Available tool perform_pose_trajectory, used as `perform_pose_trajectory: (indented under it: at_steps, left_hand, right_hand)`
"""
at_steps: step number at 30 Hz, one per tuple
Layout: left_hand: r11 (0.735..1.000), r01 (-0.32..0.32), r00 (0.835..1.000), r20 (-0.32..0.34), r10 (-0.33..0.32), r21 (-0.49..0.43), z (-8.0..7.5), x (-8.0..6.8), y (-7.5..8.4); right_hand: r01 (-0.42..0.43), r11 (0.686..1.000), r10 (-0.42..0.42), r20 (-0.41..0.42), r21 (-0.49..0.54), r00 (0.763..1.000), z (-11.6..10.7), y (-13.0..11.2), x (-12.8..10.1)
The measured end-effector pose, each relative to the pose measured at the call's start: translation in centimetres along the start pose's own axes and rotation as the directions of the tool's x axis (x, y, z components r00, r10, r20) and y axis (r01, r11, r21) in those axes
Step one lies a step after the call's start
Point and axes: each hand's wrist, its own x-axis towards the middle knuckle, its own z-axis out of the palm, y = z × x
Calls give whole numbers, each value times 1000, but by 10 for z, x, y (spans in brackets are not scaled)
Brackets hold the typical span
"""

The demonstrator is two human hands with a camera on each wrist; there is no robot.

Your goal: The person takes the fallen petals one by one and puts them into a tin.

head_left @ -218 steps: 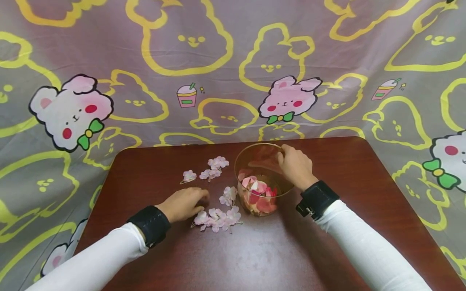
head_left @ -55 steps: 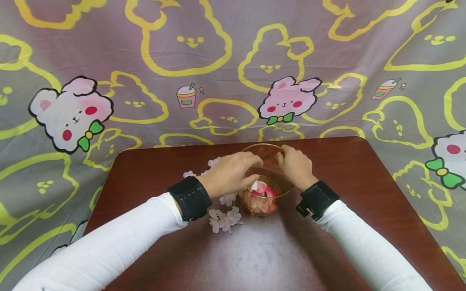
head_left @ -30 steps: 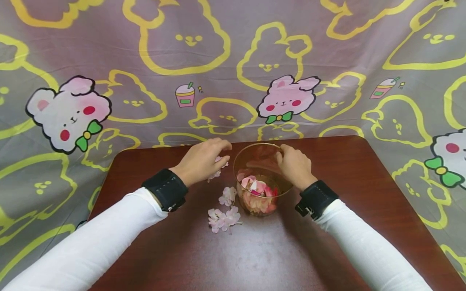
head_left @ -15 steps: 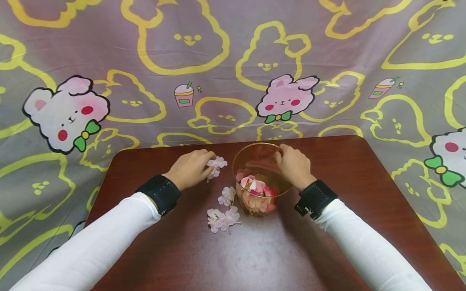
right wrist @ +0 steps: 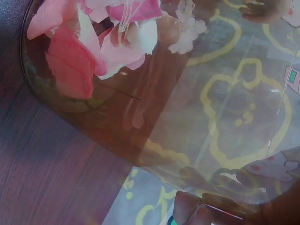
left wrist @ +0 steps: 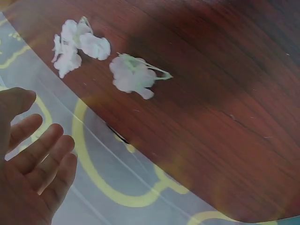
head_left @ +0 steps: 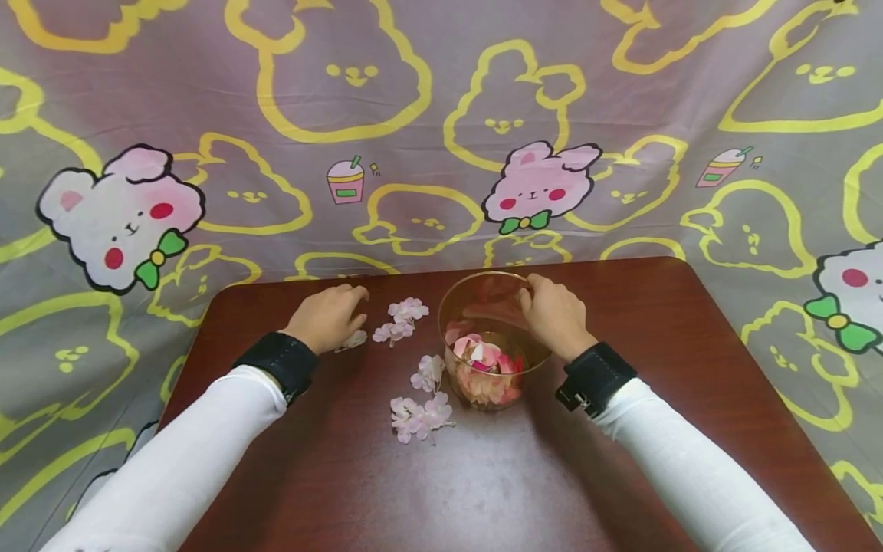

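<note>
An amber glass bowl (head_left: 476,307) with pink, red and white petals (head_left: 486,360) inside stands on the table. My right hand (head_left: 555,316) grips its rim at the right, thumb and fingers on either side of the glass; the right wrist view shows the fingertips (right wrist: 201,213) at the rim. My left hand (head_left: 326,316), relaxed and holding nothing, hovers at the back left. Beneath it a pale blossom (head_left: 352,340) shows partly; the left wrist view has this blossom (left wrist: 133,75) apart from the fingers (left wrist: 56,150). Pink blossoms (head_left: 402,318) lie to its right.
More pale pink blossoms, one (head_left: 428,373) beside the bowl and a cluster (head_left: 421,418) nearer the front, lie on the brown table (head_left: 483,491). A patterned cloth (head_left: 428,115) hangs behind the table and along its sides.
My left hand has moved from over the bowl back to the left, past the rear blossoms. The front cluster has fewer blossoms on its left than at first. My right hand stays on the rim.
</note>
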Motion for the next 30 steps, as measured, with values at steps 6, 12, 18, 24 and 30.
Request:
perform_pose_trajectory:
  at_steps: [6,12,18,24,30]
  left_hand:
    - [999,41,999,35,-41,-18,7,-3,-5]
    - [998,49,998,34,-48,-41,23,-6,-5]
    - [995,86,995,53,-84,-40,39,-13,-9]
    - [995,97,993,77,-94,-33,52,-17,-12]
    - [998,61,996,62,-58,-34,64,-21,-12]
  right_hand:
    - [1,1000,-1,-1,4,1000,1,-1,0]
    - [-4,1000,4,1,3,1000,1,-1,0]
    - [-6,1000,6,1,-1,1000,1,-2,0]
    - [-2,1000,2,-4,6,1000,0,-2,-2]
    - [1,1000,-1,-1,11,1000,0,-1,-2]
